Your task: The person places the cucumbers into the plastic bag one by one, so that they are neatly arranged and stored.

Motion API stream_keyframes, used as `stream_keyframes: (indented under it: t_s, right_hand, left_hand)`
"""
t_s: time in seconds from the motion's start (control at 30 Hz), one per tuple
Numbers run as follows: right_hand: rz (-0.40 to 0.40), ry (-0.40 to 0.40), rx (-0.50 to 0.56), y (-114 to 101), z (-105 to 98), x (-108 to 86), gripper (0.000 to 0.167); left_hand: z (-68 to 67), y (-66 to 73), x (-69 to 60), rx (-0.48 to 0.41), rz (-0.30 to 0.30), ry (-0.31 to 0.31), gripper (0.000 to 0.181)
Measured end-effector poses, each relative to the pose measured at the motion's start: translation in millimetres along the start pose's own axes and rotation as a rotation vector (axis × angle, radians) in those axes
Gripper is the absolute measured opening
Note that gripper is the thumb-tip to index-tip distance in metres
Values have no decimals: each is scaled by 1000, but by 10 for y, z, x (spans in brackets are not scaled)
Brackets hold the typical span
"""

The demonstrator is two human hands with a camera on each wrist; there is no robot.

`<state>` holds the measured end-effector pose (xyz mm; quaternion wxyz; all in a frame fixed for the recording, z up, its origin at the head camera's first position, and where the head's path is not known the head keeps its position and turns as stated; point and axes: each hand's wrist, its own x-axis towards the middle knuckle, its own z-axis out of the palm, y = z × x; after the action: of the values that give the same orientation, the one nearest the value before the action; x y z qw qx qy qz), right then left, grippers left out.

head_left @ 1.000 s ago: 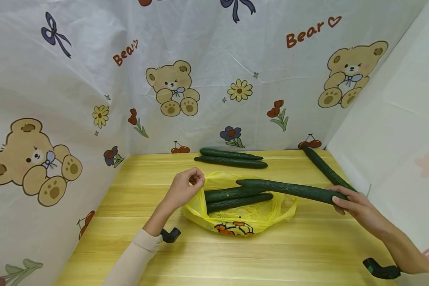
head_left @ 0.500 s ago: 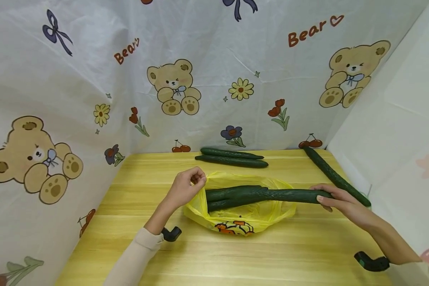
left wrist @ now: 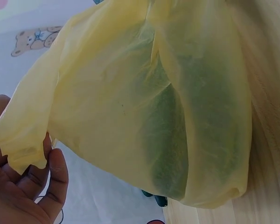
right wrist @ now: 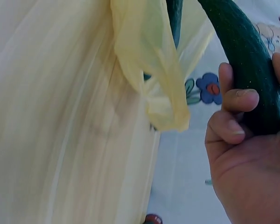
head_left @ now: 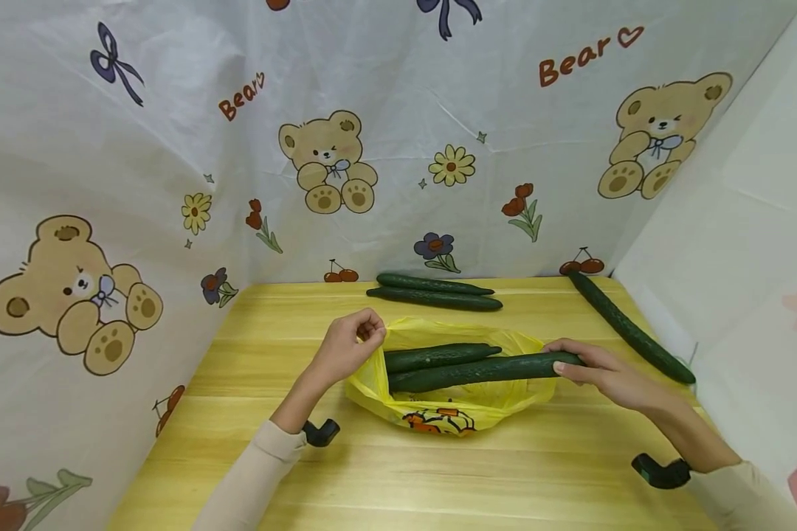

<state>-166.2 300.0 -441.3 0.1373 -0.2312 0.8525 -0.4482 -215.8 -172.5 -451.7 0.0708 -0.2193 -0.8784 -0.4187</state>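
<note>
In the head view, a yellow plastic bag [head_left: 438, 413] lies with its mouth spread on the table. My left hand [head_left: 348, 345] pinches its left rim; the left wrist view has the fingers [left wrist: 56, 186] at the bag film [left wrist: 102, 107], with green shapes showing through. A long cucumber [head_left: 491, 371] lies across the bag's opening, its left end inside. My right hand [head_left: 604, 372] grips its right end, fingers and thumb wrapped round it in the right wrist view. Behind it another cucumber [head_left: 432, 357] rests in the bag. The second cucumber inside is hidden.
Two cucumbers [head_left: 435, 299] lie side by side at the table's back edge. One more cucumber [head_left: 631, 328] slants along the right side, near the white wall [head_left: 737, 280]. A bear-print cloth [head_left: 385, 110] encloses the back and left. Black wrist mounts [head_left: 660, 472] hang below the forearms.
My right hand has moved left, sliding the cucumber it holds further into the bag and lower, over the front cucumber there. The left hand keeps its hold on the rim.
</note>
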Motion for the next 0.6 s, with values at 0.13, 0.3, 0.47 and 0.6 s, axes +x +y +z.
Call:
stream_keyframes:
  t_s: [0.13, 0.3, 0.47, 0.6]
  right_hand:
    - [-12, -19, -35, -34, 80, 112, 37]
    - [-12, -55, -50, -86, 158, 229, 38]
    - [-9, -84, -22, -111, 262, 386, 39]
    - [-14, -109, 2, -119, 353, 503, 40]
  left_hand:
    - [8, -10, 8, -4, 12, -1, 8]
    - [8, -10, 4, -4, 12, 4, 10]
    - [6, -4, 3, -10, 8, 5, 10]
    - [6, -4, 5, -17, 5, -7, 8]
